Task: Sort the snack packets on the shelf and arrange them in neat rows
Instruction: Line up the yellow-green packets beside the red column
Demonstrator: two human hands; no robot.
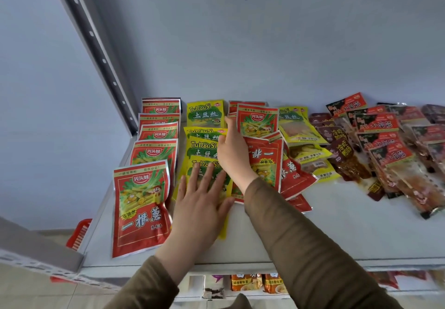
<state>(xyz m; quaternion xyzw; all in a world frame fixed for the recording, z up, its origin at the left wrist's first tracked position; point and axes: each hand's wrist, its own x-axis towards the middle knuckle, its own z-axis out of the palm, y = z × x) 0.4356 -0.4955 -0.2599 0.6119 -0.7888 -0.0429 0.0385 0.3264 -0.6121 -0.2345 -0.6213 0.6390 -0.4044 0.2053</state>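
Left hand [201,198] lies flat with fingers spread on the front yellow packet [204,178], probably to keep this yellow row from sliding on the shelf [337,224]. Right hand [232,149] reaches further back between the yellow row and the loose red packets [265,162]; its fingers look relaxed and touch packet edges, but I cannot tell if they pinch one.

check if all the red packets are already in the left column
No, several red packets lie jumbled right of the yellow packets.
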